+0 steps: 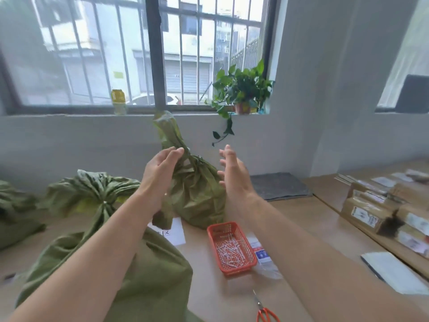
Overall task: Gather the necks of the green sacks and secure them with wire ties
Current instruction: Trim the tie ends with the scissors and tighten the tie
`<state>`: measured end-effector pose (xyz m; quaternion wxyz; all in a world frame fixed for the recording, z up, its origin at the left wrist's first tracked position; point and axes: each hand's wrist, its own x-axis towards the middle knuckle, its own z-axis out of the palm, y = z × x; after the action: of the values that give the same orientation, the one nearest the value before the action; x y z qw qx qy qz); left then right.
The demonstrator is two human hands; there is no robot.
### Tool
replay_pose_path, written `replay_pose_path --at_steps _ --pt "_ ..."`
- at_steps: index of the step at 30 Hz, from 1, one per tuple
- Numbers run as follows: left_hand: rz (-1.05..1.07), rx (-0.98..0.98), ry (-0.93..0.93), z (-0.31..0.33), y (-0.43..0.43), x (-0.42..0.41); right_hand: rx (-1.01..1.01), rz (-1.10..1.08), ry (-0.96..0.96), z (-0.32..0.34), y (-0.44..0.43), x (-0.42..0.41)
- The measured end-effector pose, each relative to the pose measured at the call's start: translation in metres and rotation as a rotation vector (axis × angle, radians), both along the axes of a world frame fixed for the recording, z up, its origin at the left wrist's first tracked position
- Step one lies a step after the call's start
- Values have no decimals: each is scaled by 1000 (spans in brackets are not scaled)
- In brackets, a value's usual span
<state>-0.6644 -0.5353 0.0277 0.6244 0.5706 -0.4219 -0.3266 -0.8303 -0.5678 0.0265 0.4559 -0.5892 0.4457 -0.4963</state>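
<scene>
A small green sack (197, 194) stands upright on the table, its neck gathered and tied, the loose top sticking up. My left hand (160, 168) is beside the neck with straight fingers, fingertips touching the cloth. My right hand (234, 173) hovers open just right of the sack, apart from it. A larger green sack (97, 191) lies at the left with its neck tied. Another green sack (148, 270) lies under my left forearm. A red basket (213, 233) holds several white wire ties (228, 253).
Red-handled scissors (264, 314) lie at the front edge. A white paper (176, 231) and a plastic packet (262, 254) sit near the basket. Brown parcels (371, 212) line the right table. A grey mat (278, 184) and potted plant (243, 94) are behind. Another green sack (14, 205) is far left.
</scene>
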Motion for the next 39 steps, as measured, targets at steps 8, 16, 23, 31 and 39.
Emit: replay_pose_path --at_steps 8,16,23,31,39 --pt "-27 -71 -90 25 73 110 -11 6 -14 26 56 106" --pt "45 -14 -95 32 121 197 65 75 44 35 82 177" --pt "175 200 -114 9 111 229 230 168 248 9 70 205" --pt "35 683 189 -41 94 223 331 425 401 -42 58 233" --pt "-96 686 183 -41 80 213 319 482 479 -85 24 257"
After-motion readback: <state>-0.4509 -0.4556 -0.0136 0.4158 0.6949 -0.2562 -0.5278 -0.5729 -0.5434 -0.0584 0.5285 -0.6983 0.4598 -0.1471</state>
